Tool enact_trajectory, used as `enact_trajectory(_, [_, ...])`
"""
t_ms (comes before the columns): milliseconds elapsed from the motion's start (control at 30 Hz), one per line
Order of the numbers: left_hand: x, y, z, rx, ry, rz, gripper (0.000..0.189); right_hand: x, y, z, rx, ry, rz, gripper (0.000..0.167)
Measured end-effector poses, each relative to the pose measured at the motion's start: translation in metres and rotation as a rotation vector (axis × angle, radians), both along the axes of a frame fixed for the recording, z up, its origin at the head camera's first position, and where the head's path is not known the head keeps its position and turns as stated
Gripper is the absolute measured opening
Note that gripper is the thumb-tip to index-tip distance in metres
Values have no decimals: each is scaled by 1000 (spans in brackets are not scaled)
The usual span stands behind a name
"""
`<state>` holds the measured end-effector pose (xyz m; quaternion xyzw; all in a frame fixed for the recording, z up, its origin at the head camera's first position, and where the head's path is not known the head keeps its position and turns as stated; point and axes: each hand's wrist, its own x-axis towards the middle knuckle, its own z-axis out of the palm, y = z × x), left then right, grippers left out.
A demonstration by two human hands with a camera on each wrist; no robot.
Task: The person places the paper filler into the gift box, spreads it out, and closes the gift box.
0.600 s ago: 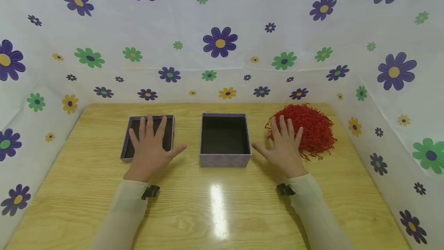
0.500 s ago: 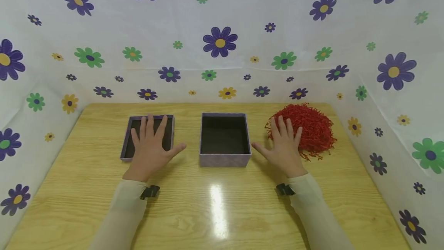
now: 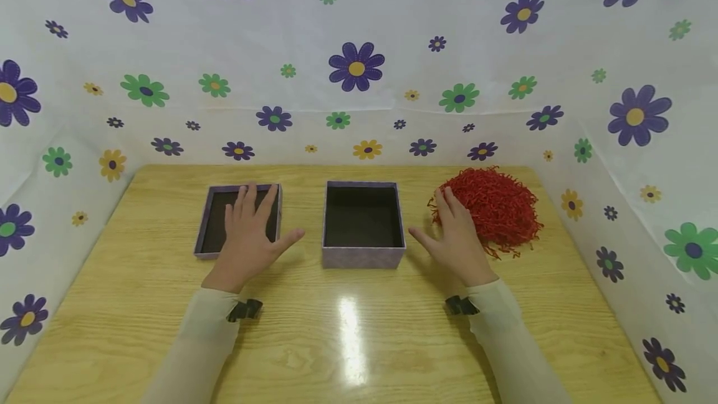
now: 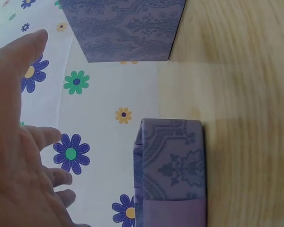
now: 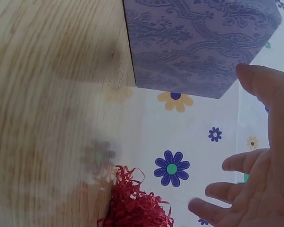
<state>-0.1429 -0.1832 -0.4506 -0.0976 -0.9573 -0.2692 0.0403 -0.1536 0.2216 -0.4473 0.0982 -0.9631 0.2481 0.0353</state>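
My left hand (image 3: 247, 245) hovers with spread fingers over a shallow box lid (image 3: 210, 224) that lies with its dark inside up. Between the hands stands a deeper purple box (image 3: 363, 259), its top uncovered and its inside dark. My right hand (image 3: 459, 245) has its fingers extended above the left edge of a heap of red crinkled paper shred (image 3: 505, 207). Both wrist views show the hands apart from the patterned box wall (image 4: 128, 33), and neither holds anything. In the right wrist view the paper shred (image 5: 132, 208) lies below the fingers.
The things stand on a light wooden table (image 3: 303, 341) with a glare streak near its middle. A white cloth with printed flowers (image 3: 356, 67) rises behind the table and along both sides.
The left fingers have moved slightly to the right and drawn closer together. The right hand's fingers have also closed up toward one another. The box, lid and paper shred stay in place.
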Motion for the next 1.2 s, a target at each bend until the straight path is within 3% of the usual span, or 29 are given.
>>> enact_trajectory(200, [1, 4, -2, 72, 2, -40, 99, 1, -1, 2, -60, -57, 17, 95])
enact_trajectory(633, [3, 11, -6, 210, -64, -94, 94, 0, 1, 3, -56, -34, 38, 86])
enact_trajectory(900, [2, 15, -4, 305, -85, -128, 91, 3, 0, 6, -46, -75, 54, 79])
enact_trajectory(1200, [2, 18, -8, 445, -150, -153, 81, 3, 1, 5, -21, -78, 74, 63])
